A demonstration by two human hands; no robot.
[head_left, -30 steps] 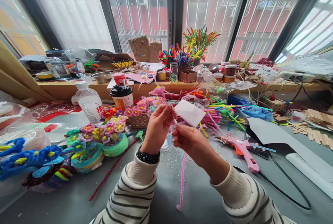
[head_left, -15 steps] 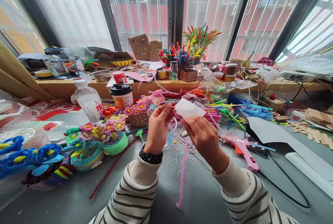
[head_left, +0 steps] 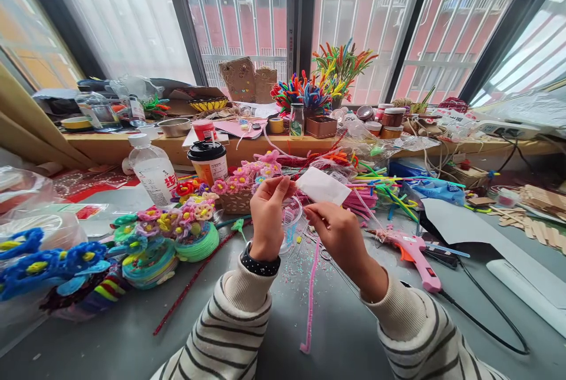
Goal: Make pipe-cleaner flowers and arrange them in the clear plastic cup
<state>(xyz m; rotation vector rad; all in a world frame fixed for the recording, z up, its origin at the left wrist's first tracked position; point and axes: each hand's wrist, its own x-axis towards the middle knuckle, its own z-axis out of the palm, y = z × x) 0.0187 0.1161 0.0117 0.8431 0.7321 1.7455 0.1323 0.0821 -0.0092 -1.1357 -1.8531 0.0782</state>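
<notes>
A small white piece of paper [head_left: 322,185] is held up at its left corner by my left hand [head_left: 270,212], whose thumb and forefinger are pinched together. Just under the paper's lower edge is my right hand [head_left: 338,233], fingertips pressed together; whatever is between them is too small to make out. Behind and below my hands stands a clear plastic cup [head_left: 292,224]. Beneath my right hand a pink pipe cleaner [head_left: 311,303], bent at its near end, lies on the grey table [head_left: 345,344] among scattered glitter.
A pink glue gun [head_left: 415,250] with a black cord lies at right, near wooden sticks [head_left: 537,221]. Pipe-cleaner flowers [head_left: 190,215], a water bottle [head_left: 152,171] and a lidded paper cup [head_left: 207,162] crowd the left. Scissors [head_left: 327,255] and a pipe-cleaner pile [head_left: 360,198] lie beyond my hands.
My right hand has come off the paper's lower edge and shifted slightly left and down, its fingers curling into a pinch. My left hand and the paper are nearly still.
</notes>
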